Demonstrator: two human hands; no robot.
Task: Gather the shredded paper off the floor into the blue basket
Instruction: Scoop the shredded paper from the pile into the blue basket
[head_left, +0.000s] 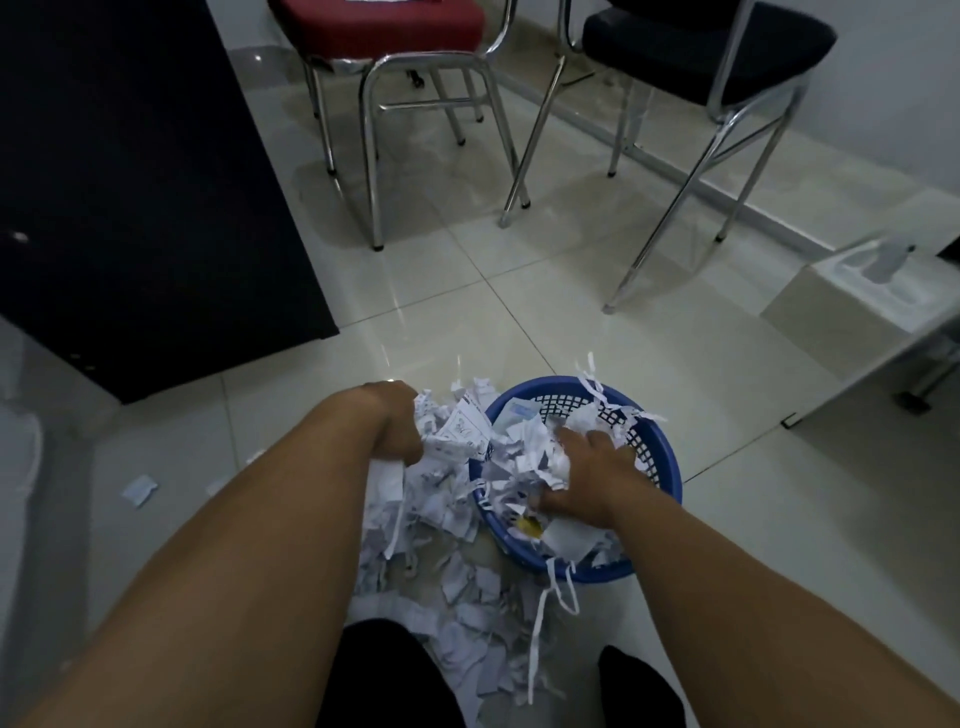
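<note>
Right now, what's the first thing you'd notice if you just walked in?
The messy heap of shredded paper on the floor in front of the person's knees, spilling against the blue basket at its right. Both hands are in it: the left hand grips a bunch beside the basket, the right hand presses paper down inside it. Farther back, a red chair stands by a dark chair.

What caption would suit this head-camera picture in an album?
Tidying up: left hand grips shredded paper beside the blue basket; right hand rests on more inside it.
</note>
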